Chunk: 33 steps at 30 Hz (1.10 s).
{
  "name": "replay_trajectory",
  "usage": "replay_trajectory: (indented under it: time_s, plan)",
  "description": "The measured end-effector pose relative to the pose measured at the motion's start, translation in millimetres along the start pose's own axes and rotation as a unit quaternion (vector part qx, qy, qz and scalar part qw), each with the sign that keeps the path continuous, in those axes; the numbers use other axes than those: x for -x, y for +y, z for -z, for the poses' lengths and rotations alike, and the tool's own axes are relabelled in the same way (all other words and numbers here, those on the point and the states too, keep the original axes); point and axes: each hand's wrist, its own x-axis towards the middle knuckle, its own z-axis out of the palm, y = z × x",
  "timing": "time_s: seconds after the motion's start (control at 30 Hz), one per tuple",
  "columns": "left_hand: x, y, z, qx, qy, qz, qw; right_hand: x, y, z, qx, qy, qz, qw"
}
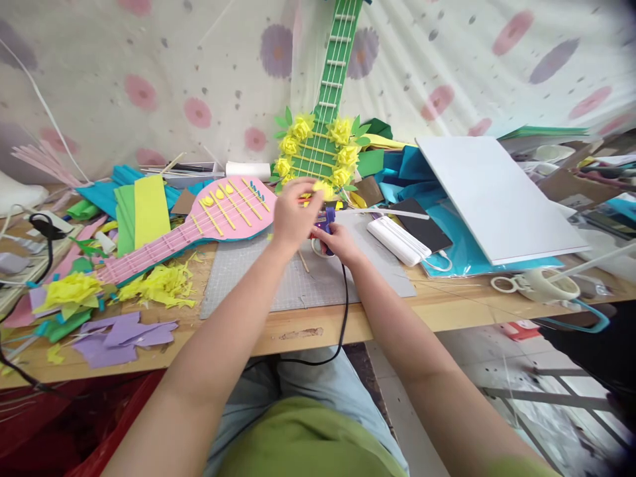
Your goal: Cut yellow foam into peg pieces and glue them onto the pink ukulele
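A green paper guitar (pixel 334 86) trimmed with yellow paper flowers leans upright against the patterned curtain. My left hand (pixel 297 211) is raised at its lower edge, fingers pinched by a yellow flower (pixel 325 191); whether the flower is held or only behind the fingertips is hard to tell. Just right of it, my right hand (pixel 340 244) grips a purple glue gun (pixel 325 220), whose black cord hangs over the table edge. Both hands are above a grey cutting mat (pixel 238 278). A pink paper guitar (pixel 231 209) lies to the left.
Yellow scraps (pixel 161 285), purple paper pieces (pixel 124 338) and a loose yellow flower (pixel 72 291) cover the left side. Rightward are a white power bank (pixel 399 240), a white board (pixel 497 199), blue paper (pixel 462 232) and a tape roll (pixel 551 285) near the wooden table's (pixel 447 305) front edge.
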Motion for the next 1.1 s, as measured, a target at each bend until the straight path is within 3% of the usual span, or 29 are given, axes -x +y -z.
replay_trajectory:
  time_s: [0.07, 0.17, 0.23, 0.33, 0.6, 0.9, 1.1]
  plan:
    - [5.2, -26.5, 27.5, 0.052, 0.038, 0.099, 0.993, -1.3, 0.4, 2.2, -0.02, 0.032, -0.013, 0.999]
    - [23.9, -62.4, 59.2, 0.082, 0.076, 0.26, 0.959, -1.6, -0.9, 4.1, -0.029, 0.071, -0.014, 0.997]
    - [38.3, -75.2, 69.9, 0.088, 0.068, 0.335, 0.935, -0.2, -2.2, 3.8, -0.019, 0.051, -0.007, 0.998]
    - [53.6, -79.2, 72.8, 0.088, 0.043, 0.389, 0.916, 3.2, -3.1, 2.0, -0.004, -0.005, -0.003, 1.0]
    - [62.7, -81.6, 70.1, 0.071, 0.016, 0.39, 0.918, 3.1, 7.1, -1.3, 0.105, -0.046, -0.012, 0.993]
    - [68.7, -89.1, 71.2, 0.077, 0.005, 0.349, 0.934, 0.9, 13.1, -3.2, 0.177, -0.025, 0.033, 0.983]
    - [68.7, -88.0, 71.2, 0.071, 0.0, 0.356, 0.932, -0.8, 14.4, -4.1, 0.195, -0.021, 0.044, 0.98]
